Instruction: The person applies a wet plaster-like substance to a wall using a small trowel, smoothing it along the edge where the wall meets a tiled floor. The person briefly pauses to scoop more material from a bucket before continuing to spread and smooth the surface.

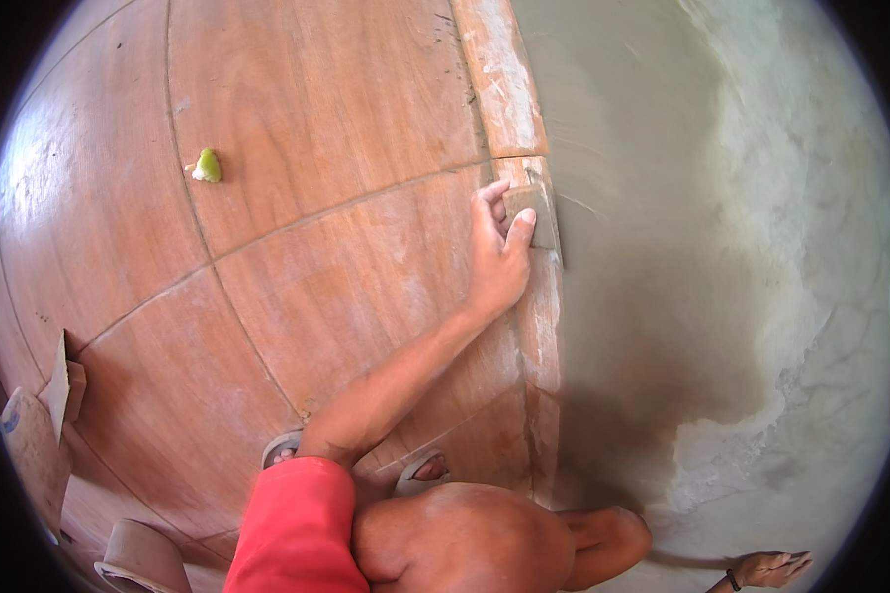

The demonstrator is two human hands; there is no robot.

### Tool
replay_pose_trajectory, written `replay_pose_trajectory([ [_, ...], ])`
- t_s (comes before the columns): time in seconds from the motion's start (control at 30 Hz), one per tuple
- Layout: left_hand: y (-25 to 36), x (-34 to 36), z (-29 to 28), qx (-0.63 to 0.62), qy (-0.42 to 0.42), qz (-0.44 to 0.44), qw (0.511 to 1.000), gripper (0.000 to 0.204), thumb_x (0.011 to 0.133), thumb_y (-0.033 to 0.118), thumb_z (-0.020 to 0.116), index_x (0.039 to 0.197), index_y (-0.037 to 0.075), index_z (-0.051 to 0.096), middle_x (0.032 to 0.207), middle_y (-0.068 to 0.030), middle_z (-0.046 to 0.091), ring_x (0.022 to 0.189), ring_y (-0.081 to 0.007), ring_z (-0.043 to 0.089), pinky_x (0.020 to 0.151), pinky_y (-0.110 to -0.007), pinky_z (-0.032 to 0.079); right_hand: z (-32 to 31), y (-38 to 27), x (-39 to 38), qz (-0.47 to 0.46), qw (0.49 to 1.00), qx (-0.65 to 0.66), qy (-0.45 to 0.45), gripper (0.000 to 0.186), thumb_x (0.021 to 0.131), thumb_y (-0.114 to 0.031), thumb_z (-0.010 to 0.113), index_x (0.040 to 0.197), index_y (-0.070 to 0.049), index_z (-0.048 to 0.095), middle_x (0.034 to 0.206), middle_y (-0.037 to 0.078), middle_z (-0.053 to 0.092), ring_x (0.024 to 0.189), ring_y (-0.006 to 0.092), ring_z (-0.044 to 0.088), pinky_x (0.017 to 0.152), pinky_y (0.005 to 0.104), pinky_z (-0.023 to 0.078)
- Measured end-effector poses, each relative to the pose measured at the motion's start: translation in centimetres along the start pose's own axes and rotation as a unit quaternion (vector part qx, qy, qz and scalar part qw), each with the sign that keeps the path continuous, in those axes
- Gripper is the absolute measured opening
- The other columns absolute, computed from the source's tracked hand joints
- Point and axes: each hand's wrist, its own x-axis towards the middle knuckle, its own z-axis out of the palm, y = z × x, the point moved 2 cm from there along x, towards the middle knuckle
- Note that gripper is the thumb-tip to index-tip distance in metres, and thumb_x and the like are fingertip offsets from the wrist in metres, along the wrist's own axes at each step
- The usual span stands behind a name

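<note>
My left hand (500, 255) reaches forward, its thumb and fingers closed on a small flat grey-brown block (544, 219). The block rests against the narrow wood-look edging strip (504, 84), close to a joint in it. Just right of the strip spreads a grey cement surface (643, 227), with a darker, damp-looking area. Far off at the lower right is my right hand (769, 569), with a dark band at its wrist. Its fingers are stretched out and nothing shows in them.
Wood-look tiles (356, 267) cover the floor on the left. A green piece, perhaps fruit (207, 166), lies on them. At the lower left are a grey bucket-like container (146, 555) and a flat-bladed tool (62, 385). My bent knee (465, 539) and sandalled feet are close by.
</note>
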Motion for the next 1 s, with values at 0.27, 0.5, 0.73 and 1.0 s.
replay_pose_trajectory([
  [0.27,0.7,-1.7,3.8,0.106,-0.093,0.05,0.989,0.045,0.1,0.011,0.051,0.136,-0.003,0.028,0.124,-0.0182,0.048,0.114,-0.0214,0.052,0.096,-0.034,0.047,1.6,-0.2,-1.2,0.0,1.0,0.016,0.003,0.067,0.102,-0.046,0.039,0.146,0.004,0.033,0.149,0.027,0.036,0.136,0.0471,0.036,0.11,0.0631,0.029],
  [0.5,5.5,-6.6,5.6,0.004,-0.21,-0.004,0.978,0.055,0.099,0.021,0.057,0.14,0.0,0.029,0.123,-0.0154,0.049,0.112,-0.0218,0.052,0.098,-0.036,0.044,0.9,0.6,-1.2,0.003,1.0,0.012,-0.004,0.067,0.102,-0.046,0.039,0.146,0.003,0.033,0.149,0.026,0.036,0.136,0.0469,0.036,0.11,0.0631,0.029],
  [0.73,3.4,5.5,-1.9,-0.011,-0.016,-0.001,1.0,0.042,0.1,0.016,0.05,0.135,-0.001,0.033,0.108,-0.0129,0.058,0.094,-0.0158,0.058,0.076,-0.03,0.052,0.4,0.9,-1.5,0.007,1.0,0.006,-0.009,0.067,0.102,-0.047,0.039,0.146,0.003,0.033,0.148,0.026,0.036,0.135,0.0467,0.036,0.109,0.063,0.029],
  [1.0,3.4,6.4,2.3,0.07,-0.037,0.065,0.995,0.041,0.1,0.012,0.049,0.134,-0.004,0.032,0.114,-0.017,0.056,0.102,-0.0188,0.058,0.081,-0.032,0.051,0.3,0.8,-1.7,0.014,1.0,0.007,-0.009,0.067,0.101,-0.047,0.039,0.146,0.003,0.033,0.148,0.026,0.037,0.135,0.0465,0.037,0.109,0.063,0.03],
])
